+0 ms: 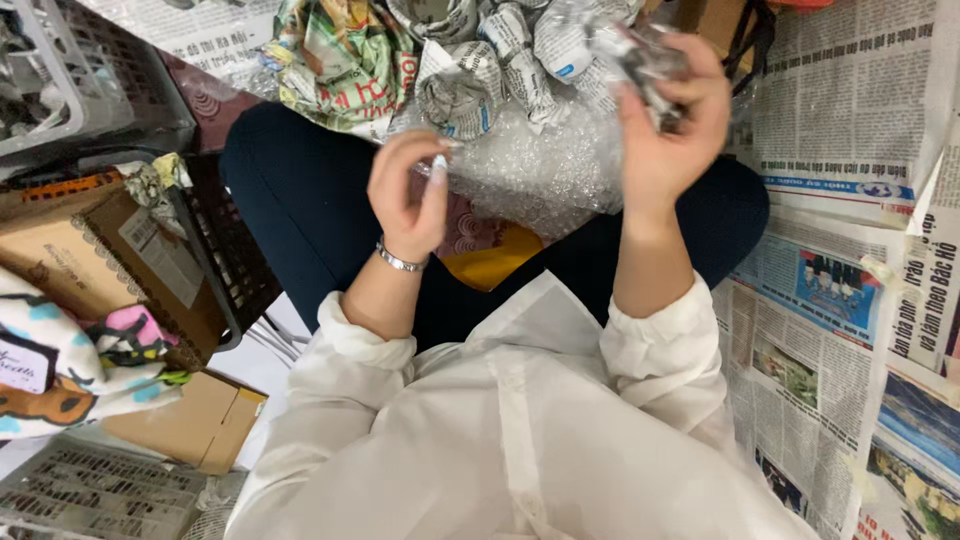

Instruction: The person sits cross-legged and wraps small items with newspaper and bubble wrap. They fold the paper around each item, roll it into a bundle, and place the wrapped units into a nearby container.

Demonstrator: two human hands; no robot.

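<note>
My right hand (668, 120) is raised and closed around a small dark item wrapped in clear plastic (648, 62). My left hand (410, 190), with a silver bracelet on the wrist, hovers over my lap with its fingers curled and thumb pinched toward the fingertips; nothing shows in it. Between the hands a sheet of bubble wrap (540, 165) lies over my crossed legs. Beyond it sits a pile of several newspaper-wrapped bundles (465, 95).
A black plastic crate (232, 255) and cardboard boxes (95, 255) stand at the left, with a patterned cloth (70, 365) over them. A grey basket (60, 70) is at top left. Newspaper sheets (850, 300) cover the floor at the right.
</note>
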